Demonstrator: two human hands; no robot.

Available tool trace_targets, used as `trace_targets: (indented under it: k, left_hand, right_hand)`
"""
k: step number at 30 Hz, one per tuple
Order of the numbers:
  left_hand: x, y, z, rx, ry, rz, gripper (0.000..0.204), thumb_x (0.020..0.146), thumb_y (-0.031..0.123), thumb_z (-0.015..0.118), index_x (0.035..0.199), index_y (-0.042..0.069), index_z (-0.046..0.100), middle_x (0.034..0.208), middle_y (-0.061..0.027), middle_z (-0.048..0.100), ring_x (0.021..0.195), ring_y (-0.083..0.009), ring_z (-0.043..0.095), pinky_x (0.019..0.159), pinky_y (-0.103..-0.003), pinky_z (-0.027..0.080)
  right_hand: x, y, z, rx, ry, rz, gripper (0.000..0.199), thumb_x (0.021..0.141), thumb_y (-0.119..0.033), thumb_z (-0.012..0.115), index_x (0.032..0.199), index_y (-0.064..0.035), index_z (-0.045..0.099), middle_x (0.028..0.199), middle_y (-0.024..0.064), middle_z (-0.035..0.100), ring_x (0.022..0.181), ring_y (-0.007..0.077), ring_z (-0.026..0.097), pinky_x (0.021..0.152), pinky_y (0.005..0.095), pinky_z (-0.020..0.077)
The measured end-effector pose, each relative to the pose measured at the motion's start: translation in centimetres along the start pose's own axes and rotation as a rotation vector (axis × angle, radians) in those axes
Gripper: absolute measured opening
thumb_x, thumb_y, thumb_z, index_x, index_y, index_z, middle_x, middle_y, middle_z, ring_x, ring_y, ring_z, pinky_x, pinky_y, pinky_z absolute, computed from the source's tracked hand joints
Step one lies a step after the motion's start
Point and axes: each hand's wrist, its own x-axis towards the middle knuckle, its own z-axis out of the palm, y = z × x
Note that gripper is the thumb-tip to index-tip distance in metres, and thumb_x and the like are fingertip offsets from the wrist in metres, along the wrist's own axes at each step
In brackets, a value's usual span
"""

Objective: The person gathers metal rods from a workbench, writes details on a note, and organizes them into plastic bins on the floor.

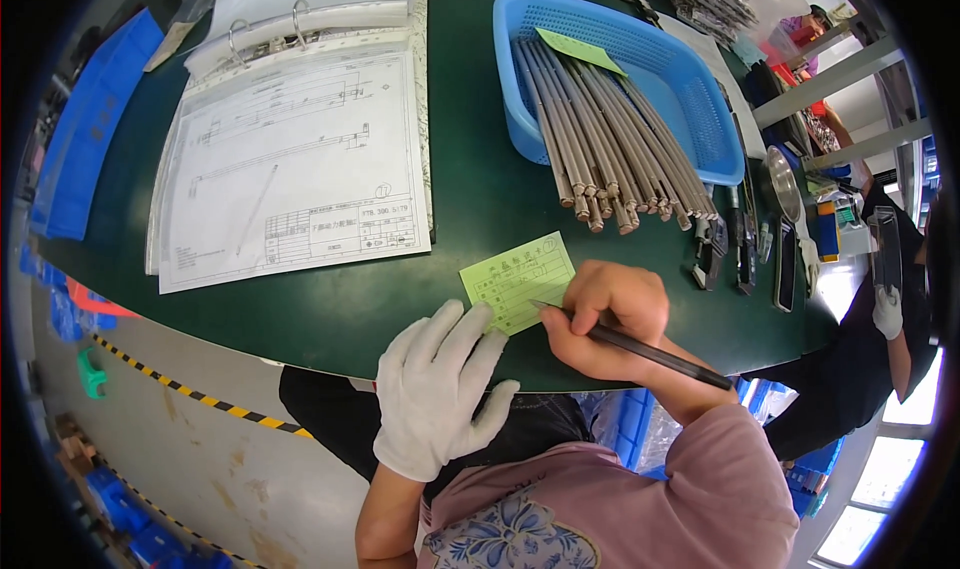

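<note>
We are pressing our gloved left hand (437, 389), fingers spread flat, on the near edge of the green table (470, 159), its fingertips touching the yellow-green slip (518, 280). Our bare right hand (603, 319) is pinching a black pen (640, 348), its tip resting on the slip's right side. Beyond the slip, a blue basket (690, 79) is holding a bundle of metal rods (610, 144). Left of the slip, an open binder (295, 139) is showing a drawing.
</note>
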Motion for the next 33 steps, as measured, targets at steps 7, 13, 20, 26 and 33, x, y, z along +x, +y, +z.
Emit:
trace_targets:
  k: [7,13,20,26,33]
  left_hand:
    - [0.2,0.0,0.0,-0.009,-0.016,0.001,0.038,0.064,0.028,0.063,0.094,0.006,0.06,0.105,-0.0089,0.054,0.099,-0.0268,0.051,0.078,-0.039,0.043]
    - [0.3,0.0,-0.2,-0.01,-0.036,-0.013,0.038,0.063,0.028,0.064,0.095,0.006,0.059,0.107,-0.0086,0.054,0.1,-0.0268,0.05,0.078,-0.039,0.043]
    - [0.2,0.0,-0.4,-0.026,-0.06,-0.021,0.04,0.063,0.028,0.064,0.096,0.006,0.059,0.108,-0.0086,0.053,0.102,-0.0265,0.049,0.078,-0.038,0.043]
    - [0.2,-0.1,-0.3,-0.019,-0.051,-0.019,0.039,0.063,0.029,0.064,0.095,0.006,0.06,0.108,-0.0086,0.054,0.102,-0.0261,0.05,0.079,-0.038,0.043]
    - [0.2,0.0,-0.3,-0.012,-0.041,-0.024,0.038,0.064,0.029,0.064,0.094,0.007,0.06,0.107,-0.0081,0.054,0.102,-0.0259,0.05,0.08,-0.038,0.043]
  right_hand:
    - [-0.9,1.1,0.8,0.142,-0.157,0.27,0.028,0.064,0.006,0.066,0.061,-0.0088,0.042,0.057,0.0009,0.048,0.048,0.0097,0.047,0.045,0.0216,0.0353]
    - [-1.0,2.3,1.1,0.172,-0.093,0.216,0.027,0.067,0.0,0.067,0.058,-0.0071,0.042,0.051,-0.0004,0.045,0.042,0.0074,0.042,0.041,0.0226,0.0333]
    - [-0.8,2.1,1.0,0.136,-0.154,0.236,0.028,0.065,0.001,0.066,0.056,-0.007,0.041,0.051,0.0012,0.044,0.042,0.0099,0.043,0.041,0.0236,0.0333]
    - [-0.9,2.2,1.1,0.159,-0.148,0.262,0.028,0.065,0.002,0.066,0.056,-0.0072,0.041,0.051,0.0008,0.044,0.042,0.0092,0.042,0.041,0.0234,0.0325]
    - [-1.0,2.4,0.9,0.196,-0.103,0.246,0.028,0.069,0.007,0.062,0.064,-0.0089,0.039,0.056,-0.0013,0.045,0.047,0.0059,0.04,0.044,0.0203,0.0304]
